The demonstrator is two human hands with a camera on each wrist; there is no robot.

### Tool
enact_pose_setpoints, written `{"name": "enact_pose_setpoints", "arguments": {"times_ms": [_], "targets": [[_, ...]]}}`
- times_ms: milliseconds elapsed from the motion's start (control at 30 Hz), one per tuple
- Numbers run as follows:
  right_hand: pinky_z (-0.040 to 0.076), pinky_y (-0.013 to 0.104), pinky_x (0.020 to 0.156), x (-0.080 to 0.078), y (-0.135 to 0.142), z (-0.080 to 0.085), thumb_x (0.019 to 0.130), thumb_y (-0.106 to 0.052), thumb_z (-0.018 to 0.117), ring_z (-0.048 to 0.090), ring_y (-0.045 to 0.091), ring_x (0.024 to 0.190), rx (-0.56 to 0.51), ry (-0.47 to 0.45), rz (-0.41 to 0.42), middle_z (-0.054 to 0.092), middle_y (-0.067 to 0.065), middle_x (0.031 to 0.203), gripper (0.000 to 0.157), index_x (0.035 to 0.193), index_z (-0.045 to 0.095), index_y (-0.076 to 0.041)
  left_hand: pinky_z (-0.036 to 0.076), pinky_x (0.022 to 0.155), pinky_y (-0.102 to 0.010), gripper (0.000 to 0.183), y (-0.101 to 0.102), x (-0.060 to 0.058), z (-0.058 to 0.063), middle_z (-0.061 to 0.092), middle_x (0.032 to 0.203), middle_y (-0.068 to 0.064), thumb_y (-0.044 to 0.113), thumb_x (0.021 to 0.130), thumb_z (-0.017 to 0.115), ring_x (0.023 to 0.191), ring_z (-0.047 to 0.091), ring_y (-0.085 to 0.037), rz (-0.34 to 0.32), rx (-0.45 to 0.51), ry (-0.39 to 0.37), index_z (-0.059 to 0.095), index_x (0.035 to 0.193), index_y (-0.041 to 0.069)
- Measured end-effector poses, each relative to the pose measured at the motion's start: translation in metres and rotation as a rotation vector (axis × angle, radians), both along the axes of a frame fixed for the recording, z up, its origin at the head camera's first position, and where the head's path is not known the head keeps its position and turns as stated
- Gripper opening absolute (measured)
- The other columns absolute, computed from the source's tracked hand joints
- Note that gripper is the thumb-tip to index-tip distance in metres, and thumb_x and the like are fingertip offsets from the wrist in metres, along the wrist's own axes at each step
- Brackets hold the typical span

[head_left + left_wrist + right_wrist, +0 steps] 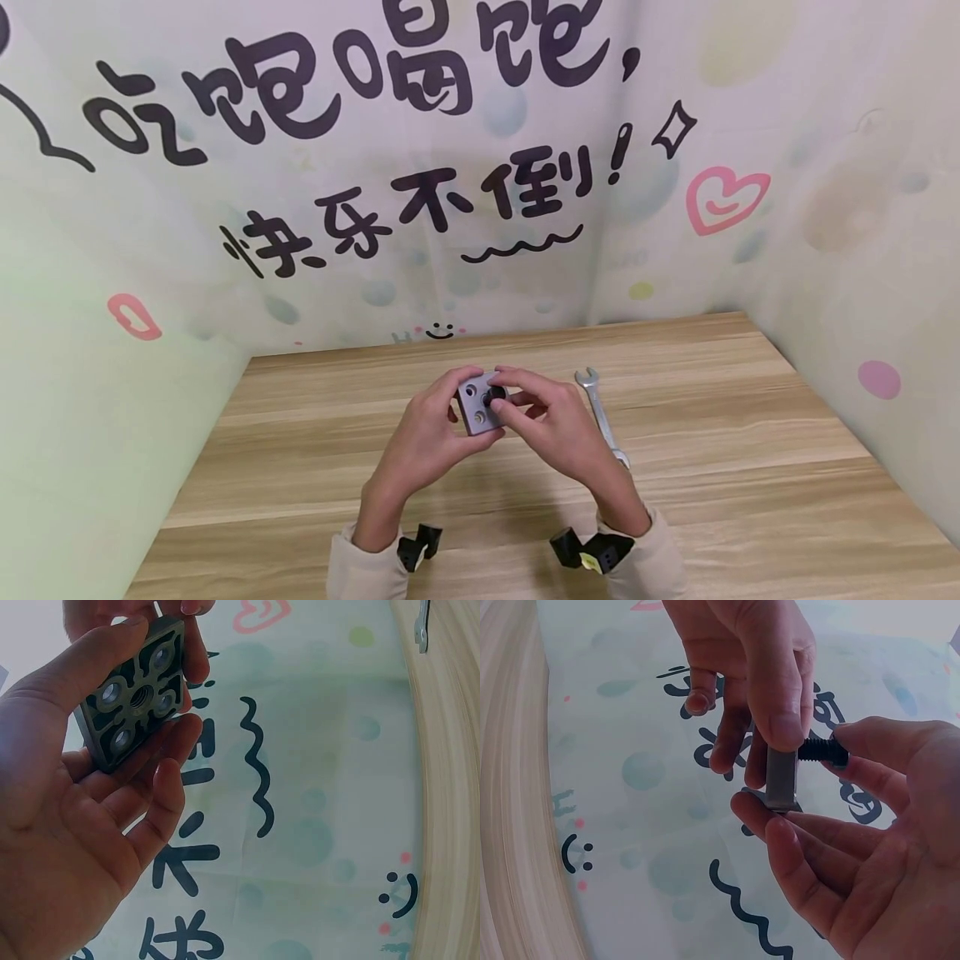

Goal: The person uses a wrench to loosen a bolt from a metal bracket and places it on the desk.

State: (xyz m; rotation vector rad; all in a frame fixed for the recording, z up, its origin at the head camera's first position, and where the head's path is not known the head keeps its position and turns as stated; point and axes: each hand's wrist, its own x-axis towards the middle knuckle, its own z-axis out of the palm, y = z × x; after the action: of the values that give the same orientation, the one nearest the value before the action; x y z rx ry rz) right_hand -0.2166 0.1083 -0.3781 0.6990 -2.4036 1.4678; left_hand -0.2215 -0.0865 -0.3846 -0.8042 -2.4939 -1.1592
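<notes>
A square grey metal plate (141, 697) with a threaded centre hole and holes at its corners is held up above the table. My left hand (427, 433) grips it by opposite edges, thumb on one side and fingers on the other. A black bolt (822, 750) stands out from the plate's centre, part of its thread showing. With thumb and finger my right hand (558, 417) pinches the bolt's head, while other fingers of that hand touch the plate's edge. In the left wrist view the plate hides the bolt.
On the wooden table (300, 433), a silver open-ended wrench (602, 417) lies just beyond my right hand. A printed fabric wall (360, 308) stands along the table's back edge, with more fabric at both sides.
</notes>
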Motion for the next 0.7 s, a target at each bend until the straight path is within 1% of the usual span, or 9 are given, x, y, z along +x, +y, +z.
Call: {"name": "enact_pose_setpoints", "arguments": {"times_ms": [133,433,567,700], "targets": [[0.057,0.026,0.069,0.0002,0.0009,0.0014,0.094,-0.014,0.068,0.072,0.017,0.090,0.005,-0.007,0.008,0.065,0.011,0.131,0.024,0.117,0.072,-0.010,0.049,0.065,-0.022,0.068,-0.0001,-0.0001,0.0001,0.066,0.112,-0.002,0.019,0.073,0.089,0.081,0.056,-0.009,0.001,0.001,0.002,0.056,0.131,0.007],[0.056,0.026,0.068,0.0009,0.0022,0.0025,0.093,-0.016,0.069,0.071,0.014,0.088,0.009,0.013,0.013,0.064,0.010,0.132,0.026,0.119,0.073,-0.014,0.049,0.065,-0.022,0.068,-0.0004,-0.0010,-0.0001,0.066,0.113,-0.002,0.019,0.074,0.089,0.080,0.056,-0.009,0.003,-0.002,-0.008,0.055,0.131,0.007],[0.056,0.026,0.068,0.0011,0.0014,0.0020,0.093,-0.018,0.070,0.071,0.014,0.086,0.006,0.013,0.002,0.065,0.010,0.132,0.026,0.118,0.073,-0.015,0.049,0.065,-0.022,0.067,-0.0004,-0.0008,0.0000,0.066,0.114,-0.003,0.019,0.074,0.088,0.082,0.056,-0.010,0.001,0.000,-0.017,0.055,0.132,0.007],[0.057,0.026,0.068,0.0014,-0.0017,0.0016,0.091,-0.020,0.073,0.072,0.015,0.086,-0.012,0.009,-0.030,0.066,0.011,0.129,0.026,0.116,0.073,-0.013,0.049,0.066,-0.023,0.068,-0.0001,-0.0004,-0.0002,0.066,0.114,-0.002,0.020,0.075,0.088,0.083,0.056,-0.010,-0.004,0.002,-0.021,0.055,0.132,0.007]]}}
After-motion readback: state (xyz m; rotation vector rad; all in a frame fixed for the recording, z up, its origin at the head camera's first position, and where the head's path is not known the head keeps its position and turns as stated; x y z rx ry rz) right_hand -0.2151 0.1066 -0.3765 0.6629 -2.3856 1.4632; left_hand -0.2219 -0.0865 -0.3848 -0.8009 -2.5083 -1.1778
